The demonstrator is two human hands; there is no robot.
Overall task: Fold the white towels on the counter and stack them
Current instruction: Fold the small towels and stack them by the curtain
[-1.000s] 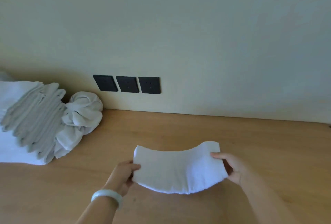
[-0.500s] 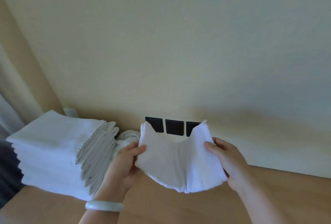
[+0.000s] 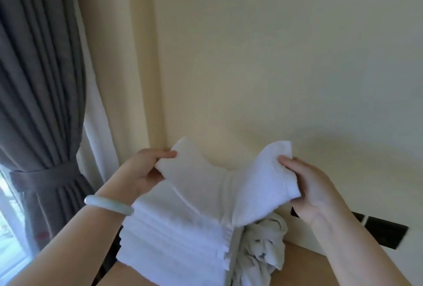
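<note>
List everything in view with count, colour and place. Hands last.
towel stack: one, white, bottom centre
held towel: one, white, sagging in air above towel stack
crumpled towel: one, greyish white, right of towel stack
counter: one, tan, bottom right
socket plates: three, black, lower right, partly hidden
curtain: one, grey, tied back, left
bracelet: one, pale green, left wrist
left hand: pinches held towel's left end
right hand: grips held towel's right end

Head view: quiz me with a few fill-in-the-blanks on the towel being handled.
The folded towel sags between the left hand and the right hand; the one wearing the pale bracelet is the ____.
The crumpled towel lies to the ____ of the towel stack in this view.
The grey curtain hangs at the ____ edge of the view.
Missing words: left; right; left.
</note>
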